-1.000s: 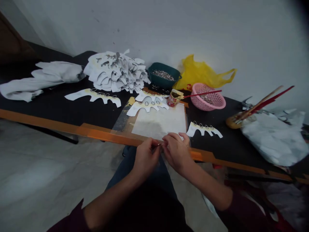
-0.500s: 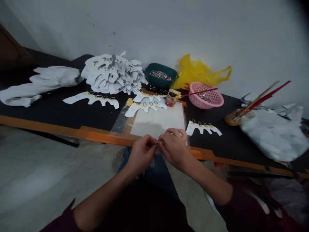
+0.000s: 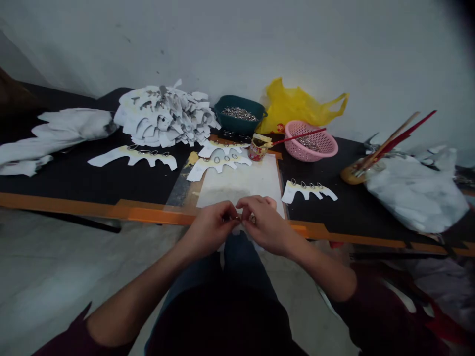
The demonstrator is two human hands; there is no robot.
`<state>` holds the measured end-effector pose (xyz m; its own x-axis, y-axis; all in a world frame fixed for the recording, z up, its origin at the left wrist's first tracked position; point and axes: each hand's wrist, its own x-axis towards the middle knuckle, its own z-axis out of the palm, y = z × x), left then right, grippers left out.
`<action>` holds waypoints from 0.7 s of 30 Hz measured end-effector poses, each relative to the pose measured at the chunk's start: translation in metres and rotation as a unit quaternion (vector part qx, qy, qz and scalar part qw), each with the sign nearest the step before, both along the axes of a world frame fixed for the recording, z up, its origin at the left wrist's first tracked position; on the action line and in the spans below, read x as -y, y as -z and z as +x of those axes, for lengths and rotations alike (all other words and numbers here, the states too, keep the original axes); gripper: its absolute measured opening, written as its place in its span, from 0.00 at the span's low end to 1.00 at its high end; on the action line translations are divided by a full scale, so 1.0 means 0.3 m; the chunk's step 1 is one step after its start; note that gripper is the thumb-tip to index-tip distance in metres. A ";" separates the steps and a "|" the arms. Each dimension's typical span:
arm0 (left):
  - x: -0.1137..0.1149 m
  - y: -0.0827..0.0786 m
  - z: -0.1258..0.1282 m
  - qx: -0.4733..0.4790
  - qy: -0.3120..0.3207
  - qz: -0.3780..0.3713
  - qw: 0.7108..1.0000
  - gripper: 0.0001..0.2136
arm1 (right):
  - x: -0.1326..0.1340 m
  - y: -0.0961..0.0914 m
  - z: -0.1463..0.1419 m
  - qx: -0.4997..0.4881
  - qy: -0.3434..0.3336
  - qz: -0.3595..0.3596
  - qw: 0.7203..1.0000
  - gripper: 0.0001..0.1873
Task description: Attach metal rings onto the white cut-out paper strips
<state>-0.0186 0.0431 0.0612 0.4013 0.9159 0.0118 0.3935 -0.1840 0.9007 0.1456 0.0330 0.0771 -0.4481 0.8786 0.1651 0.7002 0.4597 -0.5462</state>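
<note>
At the table's front edge, my left hand point(image 3: 211, 226) pinches what looks like a small metal ring point(image 3: 237, 218) between thumb and forefinger. My right hand point(image 3: 267, 223) is closed right beside it, fingertips almost touching. Part of a white cut-out piece point(image 3: 257, 245) shows below the right fingers, which cover most of it, and a metallic glint shows between them. Behind the hands lies a pale sheet point(image 3: 237, 185). White scalloped strips with metal rings rest at its far side point(image 3: 219, 165), to the left point(image 3: 135, 157) and to the right point(image 3: 308, 192).
A heap of white strips point(image 3: 163, 116) is at the back left. A green basin point(image 3: 240, 103) and a pink basket point(image 3: 310, 141) hold metal rings. A small pot point(image 3: 258, 147) with a red stick, a yellow bag point(image 3: 297, 110), a brush jar point(image 3: 354, 173) and a whitish plastic bag point(image 3: 413, 193) stand around.
My hands have drawn slightly apart at the fingertips, and the left has shifted a little left. The camera view has moved slightly. The things on the table stay put.
</note>
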 end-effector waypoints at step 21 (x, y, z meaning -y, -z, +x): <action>0.099 0.144 0.150 0.447 -0.199 -0.319 0.812 0.19 | 0.040 0.143 -0.010 -0.329 0.165 -0.129 0.921 0.17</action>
<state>0.0264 0.0134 0.0179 0.1649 0.9054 -0.3913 -0.5563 0.4130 0.7211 0.1425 0.0210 0.0343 -0.0280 0.9970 0.0726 0.2578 0.0774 -0.9631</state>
